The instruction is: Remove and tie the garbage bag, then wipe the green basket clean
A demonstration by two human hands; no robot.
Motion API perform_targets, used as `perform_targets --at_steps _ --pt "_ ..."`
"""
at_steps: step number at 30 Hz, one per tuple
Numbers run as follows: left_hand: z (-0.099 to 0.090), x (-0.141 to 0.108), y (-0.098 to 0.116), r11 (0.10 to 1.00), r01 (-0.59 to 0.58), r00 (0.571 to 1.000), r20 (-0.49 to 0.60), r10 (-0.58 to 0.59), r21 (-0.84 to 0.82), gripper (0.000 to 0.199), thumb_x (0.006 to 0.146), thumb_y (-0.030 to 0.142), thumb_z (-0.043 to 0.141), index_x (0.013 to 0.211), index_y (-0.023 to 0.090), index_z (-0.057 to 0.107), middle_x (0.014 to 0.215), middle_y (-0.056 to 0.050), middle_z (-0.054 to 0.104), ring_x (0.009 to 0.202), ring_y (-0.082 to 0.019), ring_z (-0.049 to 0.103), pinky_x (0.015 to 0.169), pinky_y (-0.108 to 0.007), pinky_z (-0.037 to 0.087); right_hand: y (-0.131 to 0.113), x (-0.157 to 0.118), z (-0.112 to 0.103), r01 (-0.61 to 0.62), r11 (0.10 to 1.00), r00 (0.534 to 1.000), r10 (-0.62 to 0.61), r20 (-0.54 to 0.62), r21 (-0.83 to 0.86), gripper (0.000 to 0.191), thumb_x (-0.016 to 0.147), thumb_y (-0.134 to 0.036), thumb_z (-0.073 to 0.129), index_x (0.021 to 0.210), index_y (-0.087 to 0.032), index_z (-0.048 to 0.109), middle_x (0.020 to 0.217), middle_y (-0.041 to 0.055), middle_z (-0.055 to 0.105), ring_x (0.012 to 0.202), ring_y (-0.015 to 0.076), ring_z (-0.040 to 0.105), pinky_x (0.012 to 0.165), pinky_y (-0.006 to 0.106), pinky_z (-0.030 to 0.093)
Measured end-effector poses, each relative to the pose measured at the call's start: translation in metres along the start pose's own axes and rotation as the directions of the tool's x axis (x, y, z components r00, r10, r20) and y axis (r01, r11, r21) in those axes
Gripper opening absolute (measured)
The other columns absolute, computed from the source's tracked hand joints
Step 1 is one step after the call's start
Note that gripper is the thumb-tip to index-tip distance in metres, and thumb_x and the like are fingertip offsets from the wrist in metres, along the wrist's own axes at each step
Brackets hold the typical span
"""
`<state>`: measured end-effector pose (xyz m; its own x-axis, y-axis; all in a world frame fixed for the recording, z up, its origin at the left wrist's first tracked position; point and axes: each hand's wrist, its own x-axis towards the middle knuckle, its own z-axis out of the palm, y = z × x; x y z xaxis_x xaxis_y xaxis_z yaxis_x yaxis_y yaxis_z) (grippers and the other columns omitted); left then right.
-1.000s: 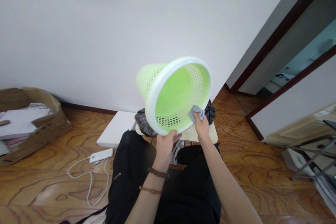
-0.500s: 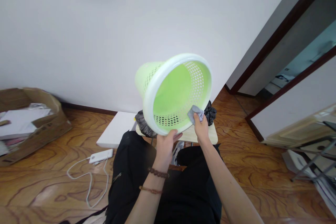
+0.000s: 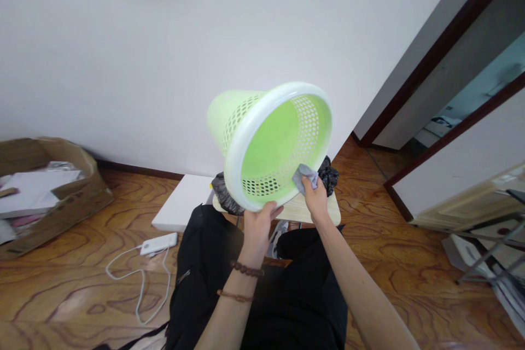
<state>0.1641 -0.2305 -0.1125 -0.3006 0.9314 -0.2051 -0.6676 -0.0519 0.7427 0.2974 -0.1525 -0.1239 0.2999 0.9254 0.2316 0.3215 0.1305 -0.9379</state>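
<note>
In the head view, the green perforated wastebasket (image 3: 238, 115) was tilted on its side above a small wooden stool (image 3: 295, 209), its mouth facing the wearer. The left hand (image 3: 259, 224) had its fingers closed on the lower rim, most of them hidden behind it. The right hand (image 3: 315, 197) pinched a grey cloth (image 3: 302, 176) against the rim; its far fingertips were covered by the cloth. Black plastic bags (image 3: 225, 195) showed only partly behind the basket, their contents unclear. The cardboard box (image 3: 77, 191) was cut off at the left edge. Wood-patterned flooring (image 3: 369, 262) met a plain white wall (image 3: 164, 65), with a dark-framed doorway at right.
</note>
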Motion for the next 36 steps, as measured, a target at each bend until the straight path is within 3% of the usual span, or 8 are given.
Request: perform_targets --at_steps 4,12,15,19,23,27,32,36 --pt "0.000 -0.001 -0.002 1.000 0.002 1.000 -0.015 -0.002 0.009 0.047 0.063 0.011 0.067 0.109 0.013 0.056 0.116 -0.012 0.060 0.104 -0.029 0.058 0.084 -0.044 0.052 0.003 0.002 -0.005 -0.020 0.999 0.999 0.019 -0.033 -0.035 0.048 0.076 -0.050 0.051 0.107 -0.016 0.060 0.102 0.0083 0.065 0.095 0.0238 0.058 0.083 0.033 0.041" --pt "-0.005 0.004 -0.002 1.000 -0.013 1.000 -0.013 0.013 -0.002 0.045 0.062 0.011 0.067 0.106 0.010 0.058 0.109 -0.013 0.063 0.100 -0.028 0.060 0.086 -0.046 0.050 0.004 -0.053 0.035 -0.114 0.986 0.989 0.100 0.111 0.120 0.043 0.078 -0.047 0.051 0.109 -0.018 0.058 0.105 0.0070 0.064 0.101 0.0221 0.056 0.086 0.032 0.041" --pt "-0.005 0.003 0.000 0.999 -0.040 0.999 -0.020 0.039 -0.021 0.049 0.062 0.010 0.066 0.110 0.012 0.056 0.114 -0.013 0.061 0.102 -0.029 0.059 0.086 -0.047 0.051 -0.001 -0.043 0.031 -0.060 0.992 0.994 0.050 0.093 0.111 0.042 0.078 -0.045 0.051 0.109 -0.018 0.058 0.103 0.0067 0.065 0.097 0.0214 0.057 0.085 0.032 0.041" --pt "-0.004 0.001 0.000 0.999 -0.048 0.998 -0.041 0.047 -0.015 0.050 0.062 0.010 0.067 0.110 0.014 0.055 0.117 -0.012 0.059 0.103 -0.029 0.058 0.084 -0.046 0.052 -0.002 -0.010 0.010 0.037 0.999 0.999 -0.037 0.015 0.006 0.042 0.077 -0.045 0.051 0.107 -0.017 0.058 0.102 0.0070 0.065 0.095 0.0217 0.057 0.084 0.032 0.039" --pt "-0.004 0.000 -0.002 1.000 -0.020 0.999 -0.026 0.020 0.017 0.042 0.062 0.011 0.068 0.103 0.013 0.059 0.110 -0.011 0.063 0.100 -0.027 0.060 0.085 -0.045 0.052 0.000 0.006 -0.004 0.032 0.997 0.999 -0.035 -0.040 -0.065 0.044 0.077 -0.047 0.049 0.107 -0.016 0.059 0.102 0.0080 0.064 0.094 0.0230 0.057 0.083 0.032 0.040" --pt "-0.005 0.001 -0.006 1.000 -0.016 1.000 -0.022 0.016 0.026 0.036 0.062 0.012 0.068 0.098 0.012 0.061 0.105 -0.010 0.065 0.099 -0.027 0.061 0.085 -0.044 0.052 0.008 -0.015 0.006 -0.020 1.000 1.000 0.019 -0.012 -0.023 0.046 0.077 -0.047 0.050 0.112 -0.017 0.057 0.108 0.0074 0.063 0.102 0.0233 0.055 0.087 0.034 0.039" --pt "-0.010 0.003 -0.005 0.999 -0.030 0.999 -0.011 0.030 0.011 0.044 0.062 0.013 0.067 0.105 0.012 0.059 0.109 -0.012 0.064 0.099 -0.027 0.061 0.086 -0.043 0.050 0.008 -0.053 0.033 -0.134 0.986 0.987 0.124 0.099 0.103 0.045 0.077 -0.045 0.051 0.111 -0.018 0.058 0.108 0.0072 0.063 0.104 0.0230 0.055 0.089 0.034 0.040" --pt "-0.009 0.002 0.000 0.999 -0.038 0.999 -0.012 0.038 -0.002 0.049 0.062 0.012 0.067 0.110 0.013 0.057 0.111 -0.012 0.063 0.100 -0.028 0.061 0.085 -0.044 0.051 -0.002 -0.055 0.038 -0.129 0.973 0.989 0.112 0.095 0.194 0.045 0.075 -0.043 0.053 0.111 -0.018 0.058 0.106 0.0072 0.064 0.103 0.0226 0.056 0.089 0.033 0.042"
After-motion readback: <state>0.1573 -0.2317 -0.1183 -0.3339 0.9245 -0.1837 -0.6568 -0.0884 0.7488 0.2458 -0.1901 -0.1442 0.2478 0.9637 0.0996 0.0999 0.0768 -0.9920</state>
